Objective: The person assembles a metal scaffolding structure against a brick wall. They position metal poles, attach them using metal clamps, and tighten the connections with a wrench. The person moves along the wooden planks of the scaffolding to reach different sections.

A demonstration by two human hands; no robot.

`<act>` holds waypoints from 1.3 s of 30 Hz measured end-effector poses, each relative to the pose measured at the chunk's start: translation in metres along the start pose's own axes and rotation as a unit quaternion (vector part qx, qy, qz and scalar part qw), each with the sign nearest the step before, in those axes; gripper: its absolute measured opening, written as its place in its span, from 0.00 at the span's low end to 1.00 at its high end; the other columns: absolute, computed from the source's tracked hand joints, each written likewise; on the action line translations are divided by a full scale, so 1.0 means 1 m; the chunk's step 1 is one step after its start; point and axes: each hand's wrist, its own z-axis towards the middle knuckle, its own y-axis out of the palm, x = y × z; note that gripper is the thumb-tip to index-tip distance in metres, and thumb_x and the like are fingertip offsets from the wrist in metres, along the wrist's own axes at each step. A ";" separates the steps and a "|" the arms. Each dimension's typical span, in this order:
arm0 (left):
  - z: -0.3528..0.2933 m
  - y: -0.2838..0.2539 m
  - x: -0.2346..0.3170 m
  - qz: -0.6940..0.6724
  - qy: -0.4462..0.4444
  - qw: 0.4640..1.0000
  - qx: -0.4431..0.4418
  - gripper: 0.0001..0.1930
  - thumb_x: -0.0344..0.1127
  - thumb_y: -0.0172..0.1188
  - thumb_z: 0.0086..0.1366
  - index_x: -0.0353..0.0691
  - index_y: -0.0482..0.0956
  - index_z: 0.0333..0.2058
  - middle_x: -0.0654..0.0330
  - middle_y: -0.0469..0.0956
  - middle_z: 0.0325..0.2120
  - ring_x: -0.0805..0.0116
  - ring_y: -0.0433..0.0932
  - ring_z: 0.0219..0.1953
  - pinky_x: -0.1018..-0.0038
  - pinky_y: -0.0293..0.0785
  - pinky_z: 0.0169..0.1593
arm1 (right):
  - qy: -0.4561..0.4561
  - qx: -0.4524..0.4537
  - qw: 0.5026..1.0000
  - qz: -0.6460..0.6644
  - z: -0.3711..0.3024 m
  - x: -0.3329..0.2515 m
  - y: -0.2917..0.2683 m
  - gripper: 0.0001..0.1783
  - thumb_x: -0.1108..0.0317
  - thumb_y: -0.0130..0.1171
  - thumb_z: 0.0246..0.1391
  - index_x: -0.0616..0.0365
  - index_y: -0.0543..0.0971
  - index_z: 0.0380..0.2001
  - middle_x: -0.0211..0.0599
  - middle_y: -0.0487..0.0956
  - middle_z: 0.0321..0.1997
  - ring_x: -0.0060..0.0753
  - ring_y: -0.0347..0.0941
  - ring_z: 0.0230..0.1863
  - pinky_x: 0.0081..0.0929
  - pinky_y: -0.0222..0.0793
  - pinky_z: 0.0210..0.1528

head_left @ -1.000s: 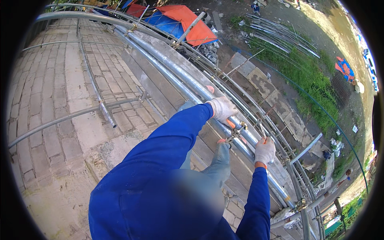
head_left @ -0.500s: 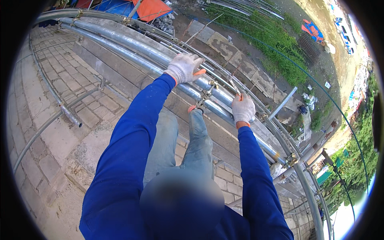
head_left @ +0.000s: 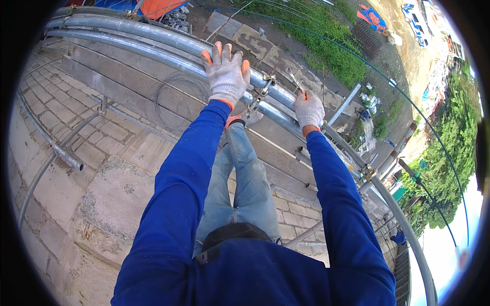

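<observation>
Two parallel galvanised scaffold tubes (head_left: 145, 31) run across in front of me. My left hand (head_left: 228, 80), in a pale knitted glove with orange fingertips, lies on the tubes with its fingers spread. Just right of it, a scaffold coupler (head_left: 262, 93) with bolts sits across both tubes. My right hand (head_left: 310, 110), gloved the same way, is closed around a silver wrench (head_left: 294, 79) whose head points up and away from me. That hand is at the tubes, right of the coupler; its grip hides the wrench's lower part.
Planks (head_left: 122, 84) run below the tubes, with a coil of thin wire (head_left: 171, 99) on them. A loose-ended tube (head_left: 66, 157) juts in at left. Another coupler (head_left: 367, 173) joins a curved-looking rail at right. Beyond the tubes, the ground lies far below.
My left hand has moved closer to the coupler and its fingers have spread. The wrench stays in my right hand. My view has shifted, and my legs show differently.
</observation>
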 end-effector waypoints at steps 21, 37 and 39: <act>0.005 -0.001 0.015 0.015 -0.068 0.997 -0.029 0.12 0.45 0.61 0.60 0.48 0.84 0.37 0.49 0.68 0.64 0.43 0.51 0.73 0.30 0.30 0.70 | -0.020 -0.021 0.999 0.014 0.000 -0.001 -0.002 0.19 0.51 0.53 0.59 0.55 0.82 0.36 0.52 0.83 0.38 0.57 0.79 0.45 0.49 0.72 0.47; 0.006 0.009 0.021 0.066 -0.107 0.990 -0.063 0.19 0.45 0.65 0.54 0.49 0.86 0.45 0.49 0.65 0.66 0.42 0.49 0.74 0.35 0.32 0.72 | -0.317 -0.405 0.846 0.140 0.099 0.001 0.003 0.17 0.59 0.56 0.59 0.62 0.83 0.40 0.50 0.83 0.30 0.43 0.77 0.29 0.39 0.73 0.39; 0.009 0.011 0.021 0.064 -0.104 0.991 -0.055 0.18 0.43 0.64 0.54 0.49 0.85 0.44 0.50 0.65 0.66 0.43 0.48 0.74 0.37 0.31 0.73 | -0.345 -0.408 0.835 0.135 0.114 0.003 0.021 0.15 0.60 0.57 0.57 0.60 0.84 0.38 0.49 0.82 0.28 0.42 0.76 0.28 0.38 0.72 0.37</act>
